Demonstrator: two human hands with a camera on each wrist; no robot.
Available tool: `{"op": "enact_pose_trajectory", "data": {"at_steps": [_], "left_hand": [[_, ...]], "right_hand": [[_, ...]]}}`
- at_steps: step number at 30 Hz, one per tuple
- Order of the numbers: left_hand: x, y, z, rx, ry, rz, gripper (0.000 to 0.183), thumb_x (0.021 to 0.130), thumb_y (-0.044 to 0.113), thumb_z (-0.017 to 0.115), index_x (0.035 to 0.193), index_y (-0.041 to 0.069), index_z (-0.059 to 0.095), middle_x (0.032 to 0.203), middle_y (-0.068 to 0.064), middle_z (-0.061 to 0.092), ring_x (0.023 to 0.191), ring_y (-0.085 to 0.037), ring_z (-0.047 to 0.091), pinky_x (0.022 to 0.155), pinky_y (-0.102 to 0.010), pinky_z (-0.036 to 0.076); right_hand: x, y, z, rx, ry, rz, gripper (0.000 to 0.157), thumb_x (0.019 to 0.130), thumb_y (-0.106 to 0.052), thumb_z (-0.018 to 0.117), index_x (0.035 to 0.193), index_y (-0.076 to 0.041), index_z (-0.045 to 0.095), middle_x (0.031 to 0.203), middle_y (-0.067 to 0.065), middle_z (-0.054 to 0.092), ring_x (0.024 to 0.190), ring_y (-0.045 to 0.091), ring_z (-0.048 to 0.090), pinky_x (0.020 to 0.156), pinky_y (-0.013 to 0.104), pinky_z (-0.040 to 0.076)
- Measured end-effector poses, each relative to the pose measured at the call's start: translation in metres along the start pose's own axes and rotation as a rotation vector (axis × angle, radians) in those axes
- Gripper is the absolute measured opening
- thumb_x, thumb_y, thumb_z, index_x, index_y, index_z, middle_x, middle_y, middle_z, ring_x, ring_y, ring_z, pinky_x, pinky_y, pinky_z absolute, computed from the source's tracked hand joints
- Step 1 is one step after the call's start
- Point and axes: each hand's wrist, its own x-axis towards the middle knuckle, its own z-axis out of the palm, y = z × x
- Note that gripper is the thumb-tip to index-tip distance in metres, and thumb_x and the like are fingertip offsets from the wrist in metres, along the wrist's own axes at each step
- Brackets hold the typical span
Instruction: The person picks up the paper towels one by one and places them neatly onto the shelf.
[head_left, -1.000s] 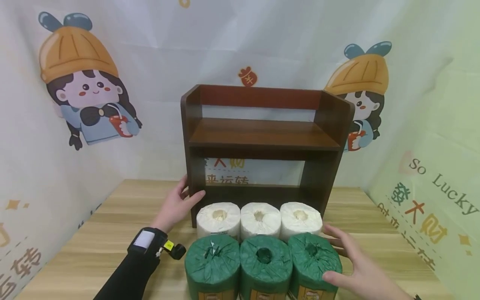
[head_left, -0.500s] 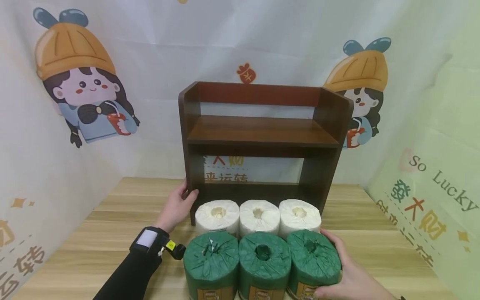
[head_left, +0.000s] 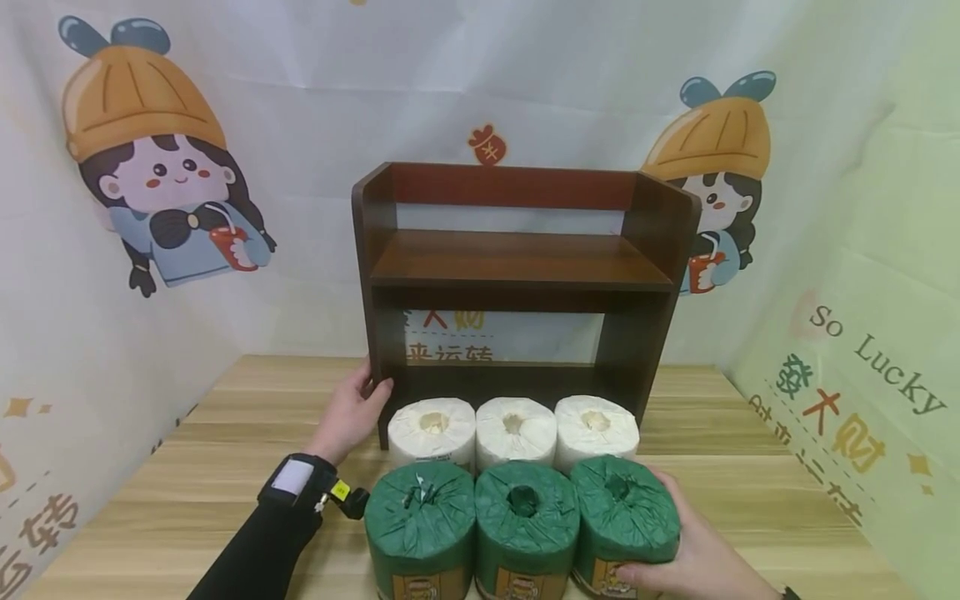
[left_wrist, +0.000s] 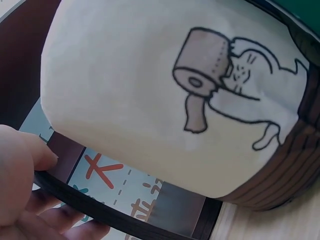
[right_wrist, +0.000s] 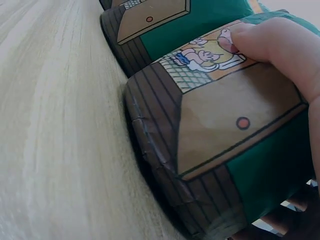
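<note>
My left hand (head_left: 351,414) holds the left side panel of a dark brown two-tier shelf (head_left: 517,257), thumb inside and fingers outside, as the left wrist view shows. My right hand (head_left: 693,546) grips the rightmost green paper-wrapped toilet roll (head_left: 626,521), its thumb (right_wrist: 270,42) on the printed front and the other fingers round the far side. Two more green rolls, a left one (head_left: 420,521) and a middle one (head_left: 527,521), stand beside it. Behind them, before the shelf, is a row of three white-wrapped rolls, among them the left one (head_left: 432,429) near my left hand.
Everything stands on a light wood-grain table (head_left: 225,467). A printed cloth (head_left: 315,125) with cartoon figures and lettering hangs at the back and on both sides. The shelf's upper tier carries nothing. The white rolls partly block its lower opening.
My right hand has come in from the right and closed round the rightmost green roll. My left hand has drawn its thumb in against the shelf's side panel. The view has shifted slightly.
</note>
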Motion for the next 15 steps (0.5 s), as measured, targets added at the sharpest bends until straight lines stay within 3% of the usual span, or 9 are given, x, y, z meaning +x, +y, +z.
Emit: {"op": "enact_pose_trajectory", "data": {"at_steps": [8,15], "left_hand": [[-0.0002,-0.0006,0.0005,0.001,-0.007,-0.006,0.052,0.105,0.021,0.051,0.154,0.019,0.033,0.149,-0.014,0.038,0.129,-0.035,0.039,0.100,-0.056,0.042],[0.0001,-0.0026,0.0021,0.033,-0.001,-0.013,0.053,0.105,0.022,0.050,0.155,0.020,0.032,0.149,-0.017,0.037,0.129,-0.037,0.039,0.099,-0.057,0.043]], "right_hand": [[0.0000,-0.0006,-0.0019,-0.066,0.031,-0.034,0.099,0.073,-0.024,0.090,0.150,-0.020,0.027,0.142,-0.002,0.041,0.121,0.021,0.047,0.095,0.037,0.046],[-0.0012,-0.0005,-0.0048,-0.013,0.030,-0.062,0.098,0.074,-0.018,0.089,0.150,-0.019,0.027,0.140,0.000,0.045,0.120,0.022,0.049,0.095,0.033,0.047]]}}
